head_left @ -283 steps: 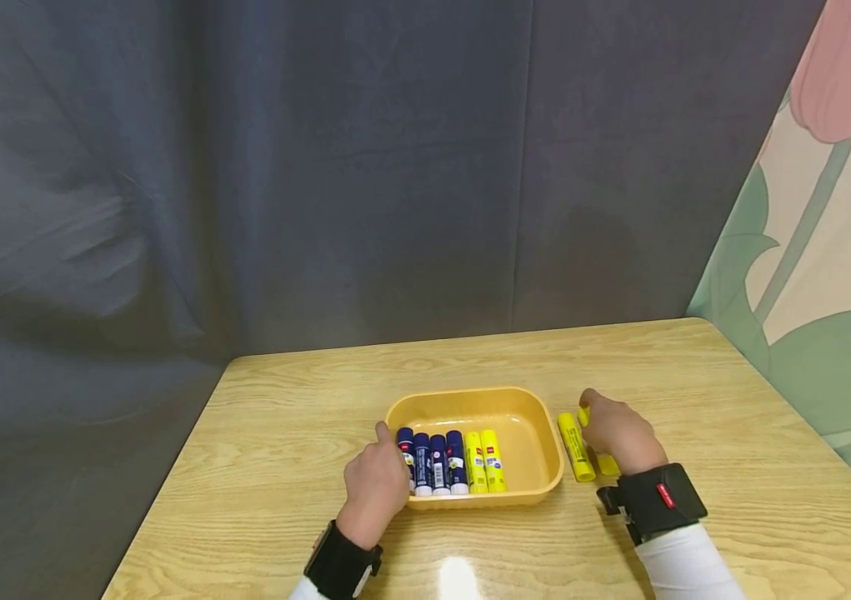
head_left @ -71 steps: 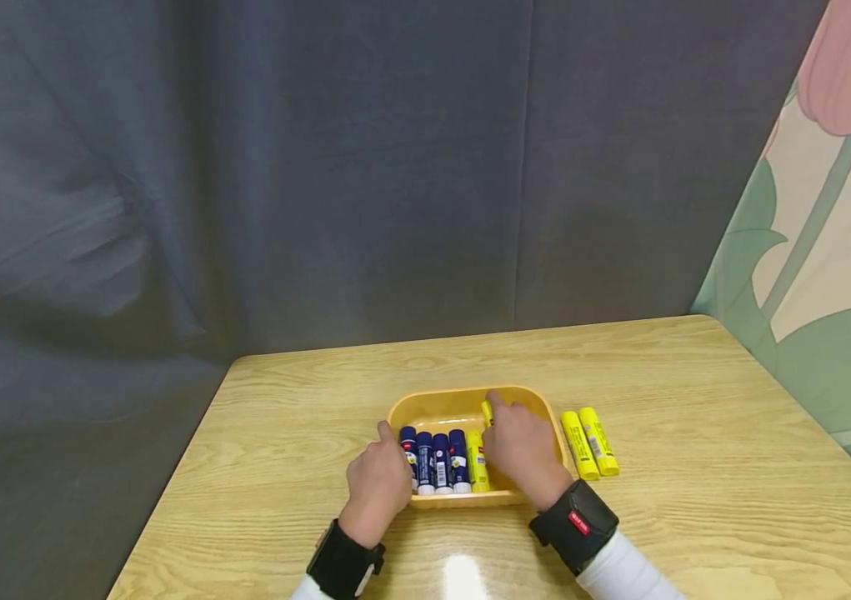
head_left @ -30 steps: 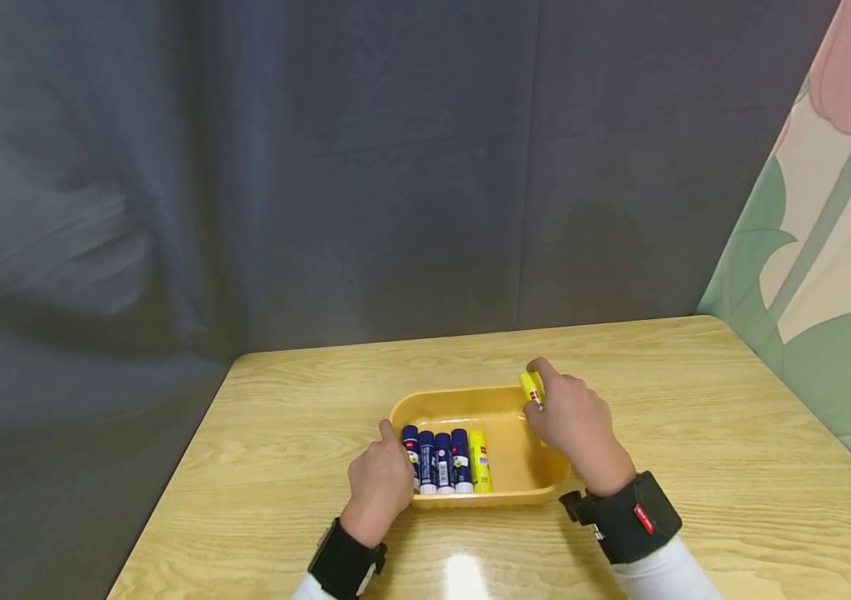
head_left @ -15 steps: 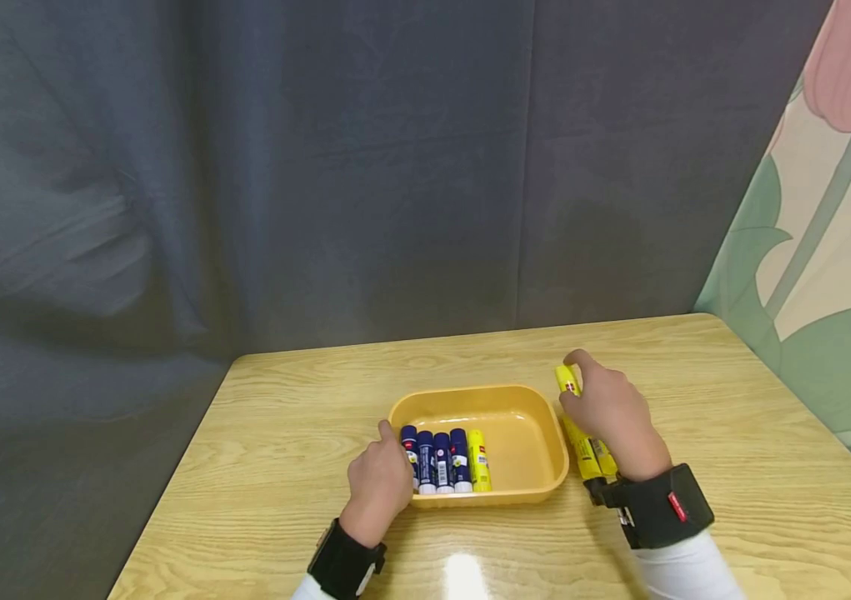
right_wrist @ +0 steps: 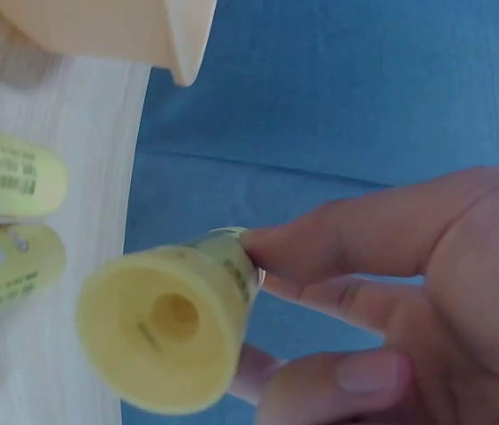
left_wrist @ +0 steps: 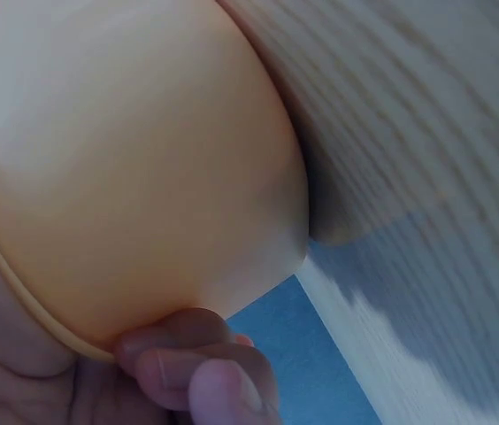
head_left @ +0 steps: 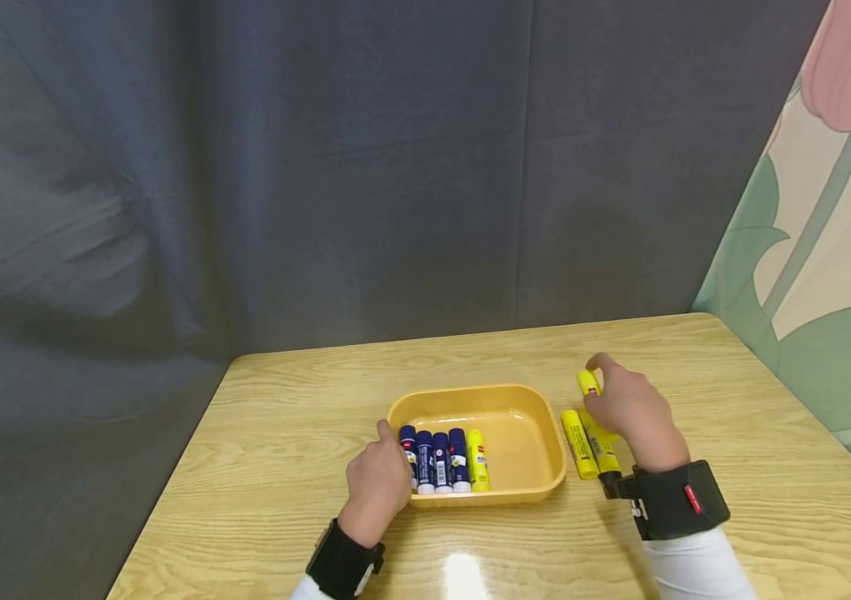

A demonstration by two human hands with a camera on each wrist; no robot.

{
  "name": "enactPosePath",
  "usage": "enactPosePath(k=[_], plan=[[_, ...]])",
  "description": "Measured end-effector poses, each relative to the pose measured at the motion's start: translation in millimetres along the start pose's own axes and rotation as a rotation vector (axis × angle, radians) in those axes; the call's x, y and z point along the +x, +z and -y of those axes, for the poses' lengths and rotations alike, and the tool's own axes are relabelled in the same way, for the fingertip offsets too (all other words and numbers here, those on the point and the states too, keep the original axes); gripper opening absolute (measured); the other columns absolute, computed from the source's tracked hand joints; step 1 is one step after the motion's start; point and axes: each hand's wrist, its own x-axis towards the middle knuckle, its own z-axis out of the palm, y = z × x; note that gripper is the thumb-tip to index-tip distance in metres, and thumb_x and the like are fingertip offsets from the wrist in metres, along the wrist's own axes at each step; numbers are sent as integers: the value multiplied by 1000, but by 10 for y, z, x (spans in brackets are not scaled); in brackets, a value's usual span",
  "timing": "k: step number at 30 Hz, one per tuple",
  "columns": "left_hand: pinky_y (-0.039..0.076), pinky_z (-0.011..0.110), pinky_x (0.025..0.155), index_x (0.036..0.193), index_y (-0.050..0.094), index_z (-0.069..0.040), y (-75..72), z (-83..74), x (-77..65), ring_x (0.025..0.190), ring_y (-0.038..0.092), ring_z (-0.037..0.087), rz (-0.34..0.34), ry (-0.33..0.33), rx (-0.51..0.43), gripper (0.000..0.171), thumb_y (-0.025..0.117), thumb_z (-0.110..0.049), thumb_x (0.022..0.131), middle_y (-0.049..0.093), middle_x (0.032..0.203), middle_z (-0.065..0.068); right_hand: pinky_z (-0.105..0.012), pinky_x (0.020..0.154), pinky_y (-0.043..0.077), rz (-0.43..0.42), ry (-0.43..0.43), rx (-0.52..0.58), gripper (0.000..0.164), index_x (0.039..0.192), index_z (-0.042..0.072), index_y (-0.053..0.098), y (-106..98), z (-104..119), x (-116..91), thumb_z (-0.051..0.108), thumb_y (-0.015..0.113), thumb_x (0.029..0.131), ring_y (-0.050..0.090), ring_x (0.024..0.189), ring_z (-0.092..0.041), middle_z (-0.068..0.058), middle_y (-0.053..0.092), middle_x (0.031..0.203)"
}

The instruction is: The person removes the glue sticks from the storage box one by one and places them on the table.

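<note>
Nearest of all, a bright patch of glare sits on the wood-grain table, with white sleeves at the bottom edge and a black strap round each wrist. Here's the left hand, gripping the near left corner of the yellow-orange tray, thumb along the rim and fingers curled against the outer wall in the left wrist view. Over on the right, the right hand has a yellow glue stick pinched between thumb and fingers, raised above the table; the right wrist view looks straight into its hollow base. Just beside the tray, two more yellow glue sticks lie side by side on the wood. Inside the tray, four navy glue sticks line up at the left, one yellow companion next in the row. Beyond the table hangs a dark blue-grey curtain, and to the right, a pink tulip mural.
</note>
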Motion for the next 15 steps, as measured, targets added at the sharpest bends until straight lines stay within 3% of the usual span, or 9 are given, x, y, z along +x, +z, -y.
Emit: enactPosePath(k=[15], plan=[[49, 41, 49, 130, 33, 6, 19, 0, 16, 52, 53, 23, 23, -10, -4, 50, 49, -23, 93, 60, 70, 16, -43, 57, 44, 68, 84, 7, 52, 126, -4, 38, -3, -196, 58, 12, 58, 81, 52, 74, -34, -32, 55, 103]])
